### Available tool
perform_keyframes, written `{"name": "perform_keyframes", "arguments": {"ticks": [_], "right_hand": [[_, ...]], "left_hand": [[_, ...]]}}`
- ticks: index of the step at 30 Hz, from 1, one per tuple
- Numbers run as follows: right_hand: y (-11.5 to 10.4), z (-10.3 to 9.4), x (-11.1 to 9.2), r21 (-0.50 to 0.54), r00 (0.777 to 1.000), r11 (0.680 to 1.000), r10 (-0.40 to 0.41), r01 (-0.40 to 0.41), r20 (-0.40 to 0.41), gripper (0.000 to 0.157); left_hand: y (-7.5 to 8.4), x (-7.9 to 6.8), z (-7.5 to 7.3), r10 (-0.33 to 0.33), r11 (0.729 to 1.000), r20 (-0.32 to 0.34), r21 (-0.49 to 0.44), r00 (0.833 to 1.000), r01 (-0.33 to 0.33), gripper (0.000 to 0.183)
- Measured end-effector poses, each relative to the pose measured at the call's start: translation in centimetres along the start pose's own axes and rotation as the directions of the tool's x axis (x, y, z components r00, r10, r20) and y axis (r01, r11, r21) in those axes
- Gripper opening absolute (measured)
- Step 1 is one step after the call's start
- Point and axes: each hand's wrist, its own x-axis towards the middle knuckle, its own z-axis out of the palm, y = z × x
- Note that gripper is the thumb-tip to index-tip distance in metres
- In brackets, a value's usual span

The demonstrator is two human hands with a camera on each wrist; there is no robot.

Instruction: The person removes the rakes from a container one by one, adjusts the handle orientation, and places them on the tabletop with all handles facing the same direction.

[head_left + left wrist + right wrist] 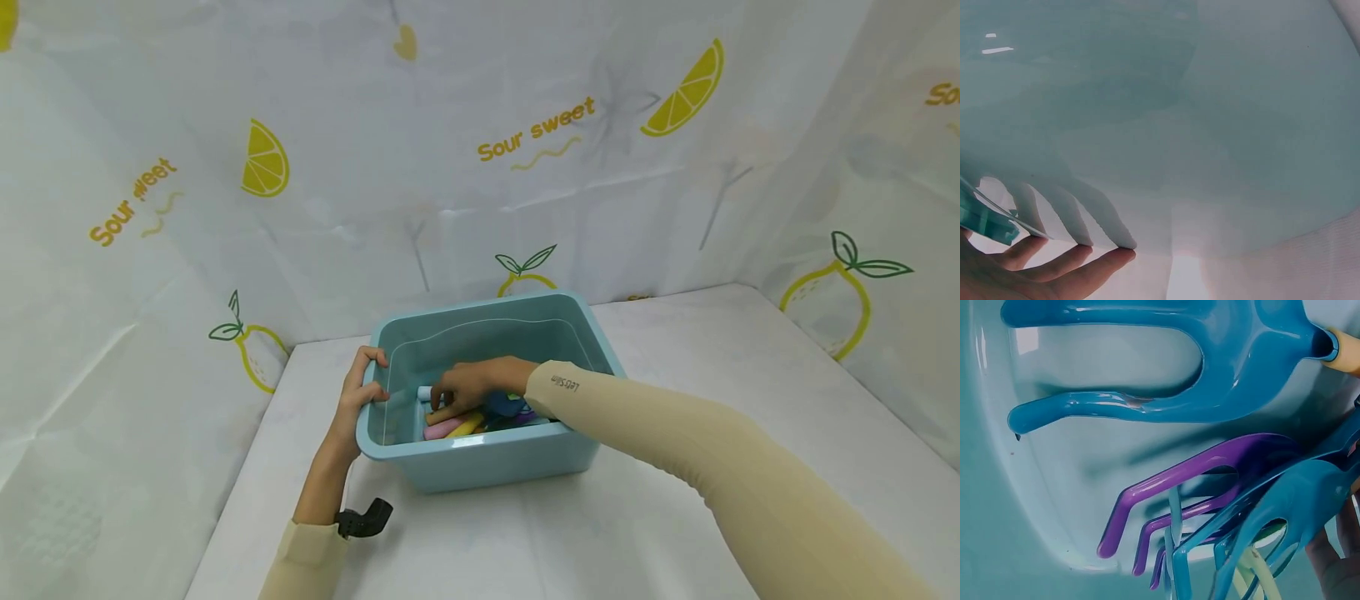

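My left hand (360, 400) grips the left rim of a light blue plastic basin (495, 467), its fingers bent over the edge. Down inside the basin, my right hand (467, 387) has its fingers curled round a wooden handle (435, 417). The right wrist view puts that hand close behind the head of a blue hand rake (1310, 494). Beside it are a purple hand rake (1210, 462) and a larger blue garden fork (1235, 375). A pink handle (441, 429) and a yellow handle (467, 426) lie just under the right hand.
The basin stands on a white-covered table (480, 542) near a lemon-print curtain (360, 208). A light blue handle end (424, 393) lies left of the right hand. A black wrist camera (366, 518) sticks out from the left wrist.
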Motion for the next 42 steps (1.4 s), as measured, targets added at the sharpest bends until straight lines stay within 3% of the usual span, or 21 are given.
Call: {"name": "perform_keyframes", "arguments": {"ticks": [7,17,31,42], "right_hand": [[0.3,0.1,-0.2,0.001,1.000,1.000,0.006,-0.006,0.004,0.043],[0.3,-0.5,-0.6,-0.021,0.995,0.995,-0.096,0.096,-0.016,0.055],[0.2,-2.8,-0.7,-0.048,0.976,0.983,-0.183,0.178,-0.116,0.053],[-0.1,-3.6,-1.2,-0.088,0.965,0.982,-0.180,0.166,-0.193,0.059]], "left_hand": [[0.0,0.0,0.0,0.001,1.000,0.008,0.007,1.000,-0.001,0.041],[0.1,0.1,0.0,0.012,1.000,0.014,0.007,1.000,-0.012,0.041],[0.2,0.1,-0.1,0.009,1.000,0.016,0.020,1.000,-0.009,0.041],[0.1,0.2,-0.1,0.013,1.000,0.020,0.013,1.000,-0.013,0.041]]}}
